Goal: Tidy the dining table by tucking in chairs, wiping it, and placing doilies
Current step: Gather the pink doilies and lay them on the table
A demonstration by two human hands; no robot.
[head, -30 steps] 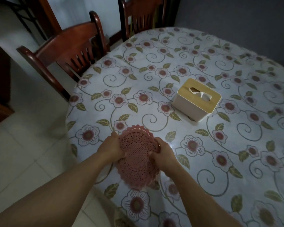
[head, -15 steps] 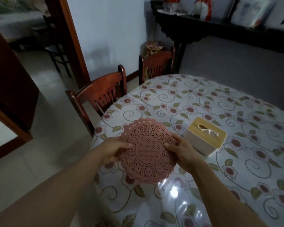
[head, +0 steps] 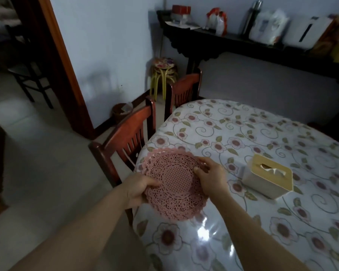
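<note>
We have lifted the doilies [head: 174, 182] off the surface [head: 262, 133] and carried them toward the near chair [head: 125, 133]. Our left hand [head: 139, 189] grips the stack's left edge; our right hand [head: 211, 178] pinches the top one, likely peeling it free for placing. How many doilies there are is hard to tell.

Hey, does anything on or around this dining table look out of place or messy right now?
Nothing is spilled or broken. No doily is laid yet: the pink doilies are a stack gripped by the left hand, the right hand pinching the top one. The tissue box sits askew on the table.
</note>
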